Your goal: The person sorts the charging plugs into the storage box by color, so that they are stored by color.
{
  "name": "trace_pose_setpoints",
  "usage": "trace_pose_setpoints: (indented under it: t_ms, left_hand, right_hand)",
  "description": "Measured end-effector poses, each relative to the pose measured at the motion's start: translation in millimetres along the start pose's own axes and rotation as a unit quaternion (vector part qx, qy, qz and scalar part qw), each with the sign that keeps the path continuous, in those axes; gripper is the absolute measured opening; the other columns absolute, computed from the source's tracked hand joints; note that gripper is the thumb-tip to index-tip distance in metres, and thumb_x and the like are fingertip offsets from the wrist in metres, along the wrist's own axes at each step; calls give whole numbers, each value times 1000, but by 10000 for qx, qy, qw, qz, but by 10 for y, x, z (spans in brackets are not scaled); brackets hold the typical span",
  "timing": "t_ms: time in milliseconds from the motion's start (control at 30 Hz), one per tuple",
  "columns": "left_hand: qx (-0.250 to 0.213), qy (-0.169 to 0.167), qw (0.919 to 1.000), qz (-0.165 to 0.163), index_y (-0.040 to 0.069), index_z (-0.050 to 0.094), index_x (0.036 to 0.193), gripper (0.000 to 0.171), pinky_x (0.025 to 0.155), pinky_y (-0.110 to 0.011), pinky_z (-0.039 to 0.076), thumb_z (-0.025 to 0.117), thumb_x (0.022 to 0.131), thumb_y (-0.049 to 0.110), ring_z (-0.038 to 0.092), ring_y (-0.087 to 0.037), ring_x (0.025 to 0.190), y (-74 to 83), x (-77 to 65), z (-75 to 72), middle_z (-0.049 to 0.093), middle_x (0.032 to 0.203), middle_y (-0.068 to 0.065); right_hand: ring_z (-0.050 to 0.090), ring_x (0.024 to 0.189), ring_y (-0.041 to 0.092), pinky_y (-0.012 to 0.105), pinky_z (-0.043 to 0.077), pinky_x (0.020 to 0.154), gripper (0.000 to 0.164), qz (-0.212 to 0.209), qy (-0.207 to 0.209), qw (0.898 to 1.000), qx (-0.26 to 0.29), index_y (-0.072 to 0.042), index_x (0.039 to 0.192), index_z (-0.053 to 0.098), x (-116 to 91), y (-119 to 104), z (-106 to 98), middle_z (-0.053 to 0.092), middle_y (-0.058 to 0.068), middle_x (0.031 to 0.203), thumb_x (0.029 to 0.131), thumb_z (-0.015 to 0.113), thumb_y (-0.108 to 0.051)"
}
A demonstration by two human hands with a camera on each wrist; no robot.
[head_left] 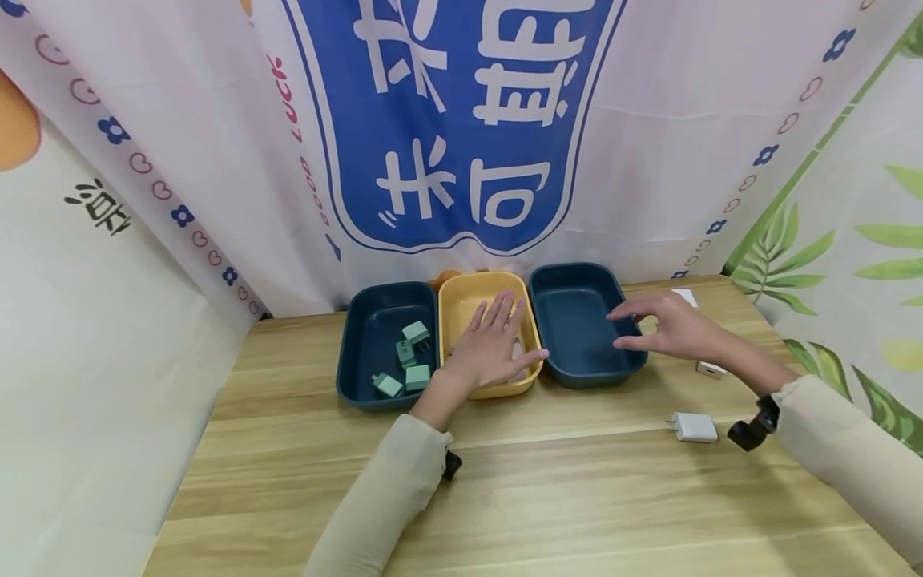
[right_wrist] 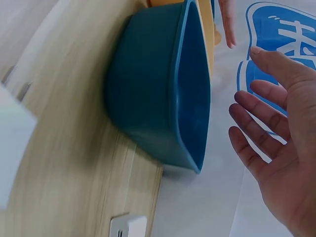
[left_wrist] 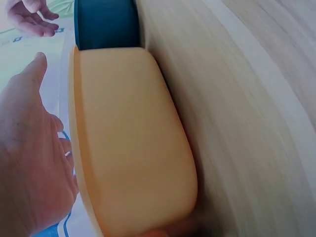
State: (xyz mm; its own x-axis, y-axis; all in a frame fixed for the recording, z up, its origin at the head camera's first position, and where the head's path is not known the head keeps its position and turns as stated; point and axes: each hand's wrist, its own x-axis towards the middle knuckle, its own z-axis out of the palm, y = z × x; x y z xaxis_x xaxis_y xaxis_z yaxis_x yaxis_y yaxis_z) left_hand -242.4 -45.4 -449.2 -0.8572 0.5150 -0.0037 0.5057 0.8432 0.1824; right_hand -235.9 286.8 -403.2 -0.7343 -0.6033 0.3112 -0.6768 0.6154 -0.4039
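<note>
1. From here I see three bins lined up along the back edge of the wooden worktop (head_left: 548, 497): the left blue bin (head_left: 368, 336), the yellow bin (head_left: 461, 300) in the middle, and the right blue bin (head_left: 580, 328).
2. The person's left hand (head_left: 490, 350) is over the yellow bin, its fingers long and straight and the thumb stuck out wide toward the right blue bin. Whether it touches the bin, I can't tell.
3. Something pale shows inside the yellow bin, mostly covered by that hand; too little is visible to name it.
4. The right hand (head_left: 671, 324) is by the right rim of the right blue bin, thumb and fingers wide apart with only air between them.
5. Four green chargers (head_left: 417, 377) lie in the left blue bin, bunched toward its right wall and front right corner.
6. A white charger (head_left: 695, 427) lies on the right part of the worktop, prongs pointing left. A second white charger (head_left: 710, 370) sits farther back, nearer the right edge, close by the right forearm.
7. Near the back right corner, another white object (head_left: 685, 297) peeks out from behind the right hand.
</note>
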Motion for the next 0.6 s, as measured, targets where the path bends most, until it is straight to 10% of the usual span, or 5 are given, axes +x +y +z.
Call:
trace_pose_setpoints:
  t_ms: [600]
  left_hand:
    - [48,-63,10000,-14,15,8,172,101,133,-50,5,33,100,82,0,-25,166,269,190,145,3,179,-9]
  right_hand:
    - [72,96,12,24,60,77,35,90,66,9999,-92,-9,113,81,-553,179,-106,79,4,114,81,92,-12]
